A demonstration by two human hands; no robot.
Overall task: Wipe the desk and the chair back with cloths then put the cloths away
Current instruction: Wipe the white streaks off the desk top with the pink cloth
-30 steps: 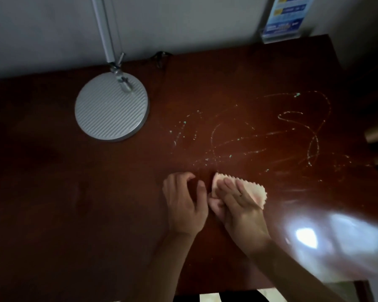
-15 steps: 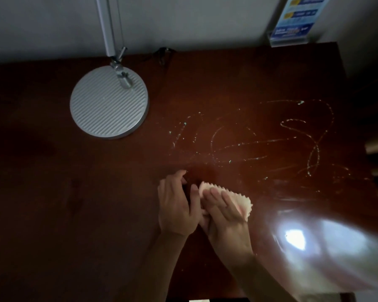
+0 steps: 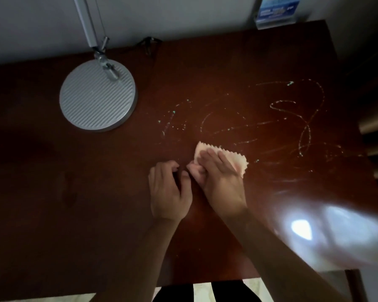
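A small pink cloth (image 3: 241, 161) with a zigzag edge lies on the dark red-brown desk (image 3: 96, 192), near the middle. My right hand (image 3: 218, 177) presses flat on the cloth, fingers over it and thumb tucked at its left edge. Just left of it my left hand (image 3: 169, 190) rests on the desk with curled fingers, holding nothing. Pale, greenish smear lines (image 3: 303, 131) curl across the desk beyond and to the right of the cloth. The chair back is not in sight.
A round ribbed silver lamp base (image 3: 97, 97) with its arm stands at the back left. A blue leaflet in a clear stand (image 3: 275, 12) sits at the back right corner by the wall. A bright glare patch (image 3: 301, 229) lies front right.
My right hand has slid the cloth forward and to the right, away from my left hand; half a second ago the two hands were touching.
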